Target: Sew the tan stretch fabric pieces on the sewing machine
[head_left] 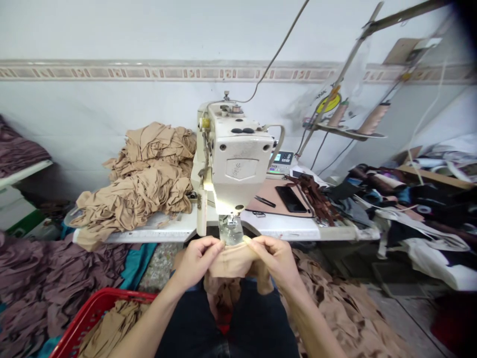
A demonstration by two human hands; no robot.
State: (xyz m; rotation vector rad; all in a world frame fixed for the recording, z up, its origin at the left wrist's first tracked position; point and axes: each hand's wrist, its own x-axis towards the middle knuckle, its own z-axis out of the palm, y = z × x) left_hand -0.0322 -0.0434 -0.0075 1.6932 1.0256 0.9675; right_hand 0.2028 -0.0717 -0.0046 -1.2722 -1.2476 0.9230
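A tan piece of fabric (pixel 231 262) is stretched between my two hands, just in front of the sewing machine (pixel 238 159). My left hand (pixel 199 259) pinches the upper left edge of it between thumb and fingers. On the other side my right hand (pixel 274 257) grips the upper right edge the same way. The fabric's top edge lies at the front end of the machine's narrow metal bed (pixel 230 229), below the presser foot and needle area. Lower folds of the cloth hang down over my lap.
A heap of tan fabric (pixel 149 174) lies left of the machine. Thread snips (pixel 265 201) and a phone (pixel 290 199) rest on the right. Thread cones (pixel 374 119) stand on a rack. A red basket (pixel 80 318) holds tan cloth at lower left.
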